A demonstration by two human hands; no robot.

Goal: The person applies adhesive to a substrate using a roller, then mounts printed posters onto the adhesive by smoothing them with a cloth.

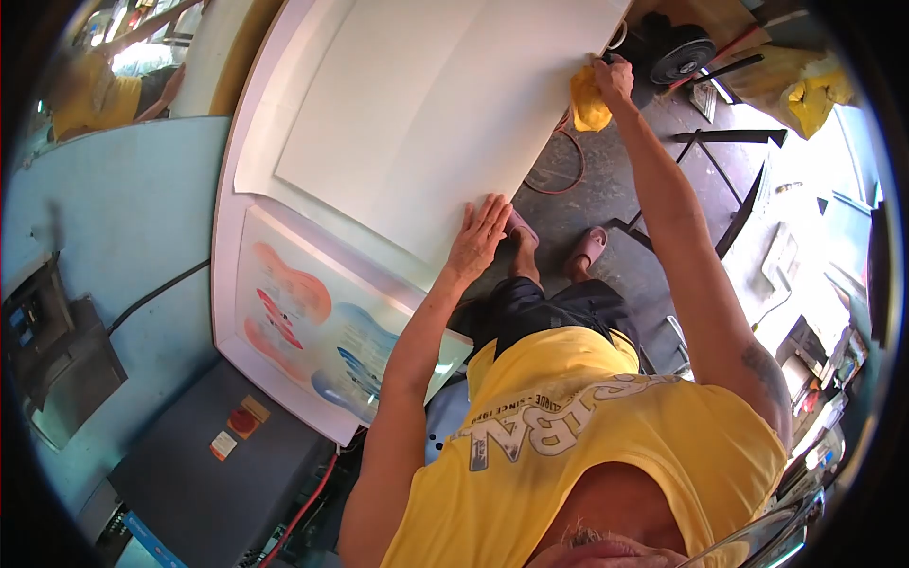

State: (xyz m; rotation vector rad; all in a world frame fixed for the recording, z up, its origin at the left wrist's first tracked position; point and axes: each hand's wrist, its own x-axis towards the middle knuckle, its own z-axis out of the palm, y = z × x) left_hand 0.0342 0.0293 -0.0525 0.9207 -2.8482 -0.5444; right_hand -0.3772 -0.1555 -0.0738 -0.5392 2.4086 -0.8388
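Note:
A large white sheet (pixel 379 104) covers most of the pale table (pixel 248 123), with a second sheet edge showing on top. My left hand (pixel 481 232) lies flat on the sheet near its close right corner, fingers spread. At the far right edge of the table my right hand (pixel 614 78) is closed, with a crumpled yellow cloth (pixel 589 100) hanging just below its fingers. A small dark thing beside the fingertips is too small to name.
A printed panel with coloured shapes (pixel 312 312) fills the table's near end. A dark box (pixel 218 464) stands at lower left. On the right are a black metal frame (pixel 729 137), a black round weight (pixel 682 59) and a cable loop (pixel 579 170) on the floor.

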